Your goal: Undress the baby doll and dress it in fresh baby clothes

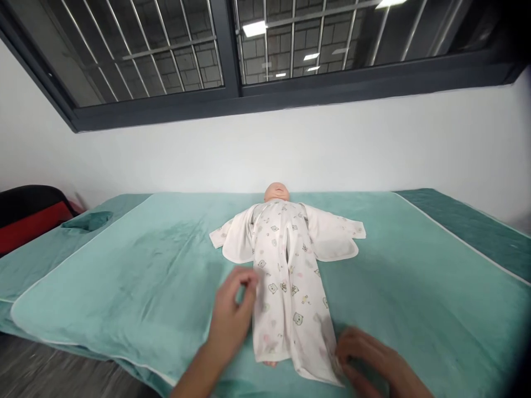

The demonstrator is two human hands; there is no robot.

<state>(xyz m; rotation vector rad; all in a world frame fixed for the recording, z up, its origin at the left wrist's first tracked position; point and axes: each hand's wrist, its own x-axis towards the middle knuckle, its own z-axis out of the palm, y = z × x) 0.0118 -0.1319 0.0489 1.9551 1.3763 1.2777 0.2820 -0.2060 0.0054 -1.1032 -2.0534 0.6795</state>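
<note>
A baby doll (277, 192) lies on its back on a teal blanket (145, 271), head toward the wall. It wears a white printed sleepsuit (286, 271) with sleeves spread out to both sides. My left hand (232, 309) hovers at the left edge of the suit's leg, fingers curled toward a pinch with nothing clearly in them. My right hand (369, 356) rests at the lower right hem of the suit, fingers bent and pressed on the fabric. A small doll foot (269, 364) peeks out below the left leg.
The blanket covers a table (477, 232) with a darker teal sheet, set against a white wall (373, 149) under a dark-framed window (232, 66). A black and red chair back (29, 215) stands at the far left. A small teal pillow (89, 220) lies at the back left.
</note>
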